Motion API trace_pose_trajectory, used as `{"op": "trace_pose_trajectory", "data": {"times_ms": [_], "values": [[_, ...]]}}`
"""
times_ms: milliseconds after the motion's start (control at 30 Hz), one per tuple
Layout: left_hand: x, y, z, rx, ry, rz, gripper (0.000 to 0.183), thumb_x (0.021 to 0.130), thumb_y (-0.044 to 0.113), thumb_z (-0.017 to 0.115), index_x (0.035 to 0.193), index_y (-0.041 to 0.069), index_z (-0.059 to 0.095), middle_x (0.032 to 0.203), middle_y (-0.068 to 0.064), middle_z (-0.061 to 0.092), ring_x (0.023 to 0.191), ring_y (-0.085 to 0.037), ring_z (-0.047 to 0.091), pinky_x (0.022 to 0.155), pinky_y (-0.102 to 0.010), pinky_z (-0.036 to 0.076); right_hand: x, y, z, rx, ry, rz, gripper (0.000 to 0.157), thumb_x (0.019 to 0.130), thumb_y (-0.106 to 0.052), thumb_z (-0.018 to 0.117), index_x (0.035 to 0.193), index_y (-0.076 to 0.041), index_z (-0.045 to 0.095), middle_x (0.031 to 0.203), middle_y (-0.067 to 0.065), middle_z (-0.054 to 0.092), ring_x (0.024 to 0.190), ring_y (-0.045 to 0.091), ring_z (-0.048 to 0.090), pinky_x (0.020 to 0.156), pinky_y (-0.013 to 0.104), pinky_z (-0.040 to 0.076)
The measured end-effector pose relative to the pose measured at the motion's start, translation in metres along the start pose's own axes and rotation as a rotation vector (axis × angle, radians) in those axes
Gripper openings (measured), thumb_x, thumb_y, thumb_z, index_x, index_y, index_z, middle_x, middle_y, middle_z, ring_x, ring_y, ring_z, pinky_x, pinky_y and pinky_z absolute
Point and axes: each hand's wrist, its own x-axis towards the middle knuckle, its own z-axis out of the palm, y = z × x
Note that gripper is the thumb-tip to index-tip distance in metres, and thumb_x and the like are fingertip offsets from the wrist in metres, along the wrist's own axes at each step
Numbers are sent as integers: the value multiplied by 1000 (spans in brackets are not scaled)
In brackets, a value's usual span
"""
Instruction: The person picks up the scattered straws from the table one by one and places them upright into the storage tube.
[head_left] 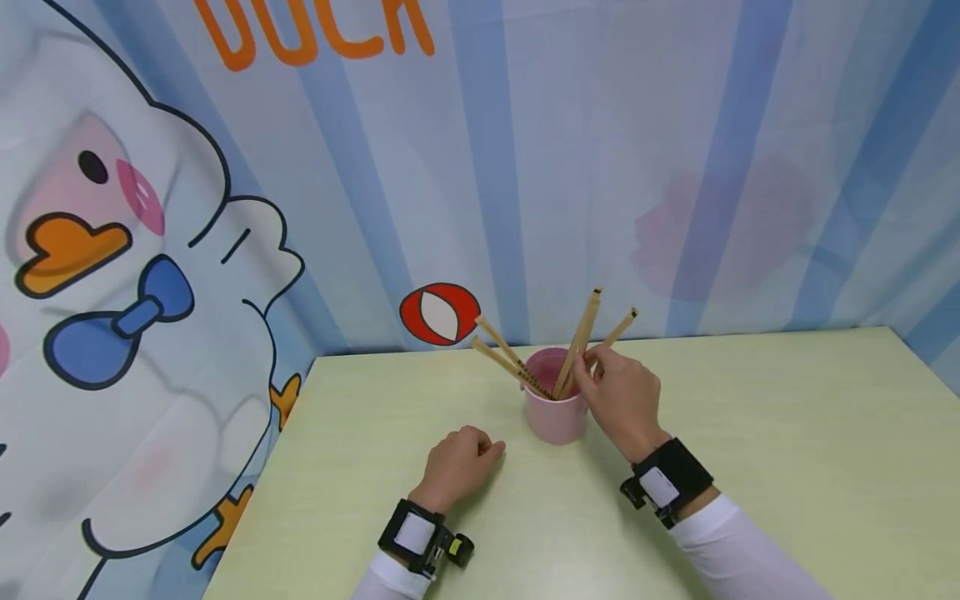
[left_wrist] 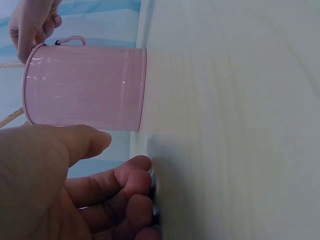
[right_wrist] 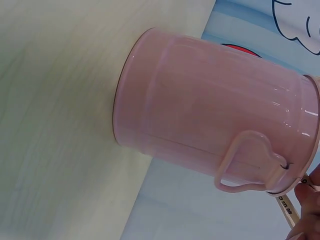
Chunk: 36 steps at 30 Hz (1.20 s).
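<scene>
A pink bucket with a small side handle stands upright on the table, several light wooden chopsticks leaning out of it. Two chopsticks tilt left, and others rise on the right side. At the bucket's right rim, my right hand pinches a chopstick with dark printed marks between thumb and fingers. My left hand rests on the table, front left of the bucket. Its fingers are loosely curled, with nothing held, and the thumb points toward the bucket.
The pale table ends at a back edge just behind the bucket. Behind it hangs a blue striped cloth printed with a large duck at left and a red-and-white ball.
</scene>
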Motion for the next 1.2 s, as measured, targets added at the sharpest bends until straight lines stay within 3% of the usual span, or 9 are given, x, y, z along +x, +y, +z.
{"op": "trace_pose_trajectory", "data": {"times_ms": [233, 633, 967, 1067, 1200], "values": [[0, 0, 0, 0, 2, -2, 37, 90, 37, 55, 59, 17, 56, 50, 7, 38, 49, -9, 40, 46, -28, 29, 0, 1, 1, -2, -36, 25, 27, 87, -32, 60, 82, -7, 68, 53, -1, 50, 44, 14, 41, 40, 32, 32], [1, -1, 0, -1, 0, -3, 37, 90, 37, 55, 59, 17, 56, 50, 7, 37, 48, -9, 40, 46, -28, 29, -3, 5, 0, 8, -14, 22, 26, 87, -34, 60, 82, -10, 67, 52, -4, 47, 43, 12, 39, 40, 32, 31], [2, 0, 2, -18, -5, -7, 36, 90, 36, 55, 60, 17, 56, 51, 6, 39, 49, -10, 41, 47, -28, 30, -14, 32, -23, 28, 138, 56, 24, 88, -29, 57, 78, -9, 65, 54, -1, 48, 44, 13, 38, 41, 33, 29], [2, -1, 2, -9, 7, -4, 35, 90, 36, 55, 60, 17, 57, 52, 6, 42, 50, -10, 42, 47, -28, 32, -17, 42, -31, 38, 60, 83, 25, 90, -28, 55, 82, -7, 66, 57, 0, 51, 45, 13, 40, 41, 33, 31], [1, 0, 1, 10, 77, 12, 27, 89, 35, 56, 69, 18, 63, 59, 8, 52, 54, -8, 47, 50, -28, 38, -22, 53, -37, 53, -129, 102, 28, 95, -25, 48, 89, -5, 68, 68, 4, 61, 48, 12, 45, 42, 32, 36]]}}
